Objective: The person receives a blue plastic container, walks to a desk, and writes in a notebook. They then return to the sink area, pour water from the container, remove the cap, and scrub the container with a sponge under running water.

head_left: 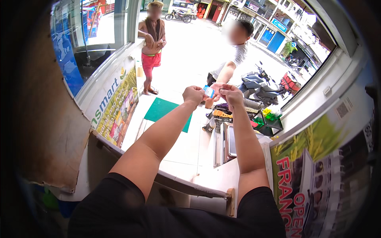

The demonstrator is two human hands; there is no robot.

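Both my arms stretch out over the white counter. My left hand is closed in a pinch on a small blue-and-white packet. Close beside it, the fingers of my right hand are pinched together, and a small item at their tips is too tiny to name. Between my two hands is the open palm of a person in a white shirt, who reaches in from the far side. The packet is over or against that palm; whether it touches cannot be made out.
A green mat lies on the counter. At the right are a boxy metal-edged device, several strapped items and a black rack. Another person in red shorts leans at the window frame. Motorcycles stand outside.
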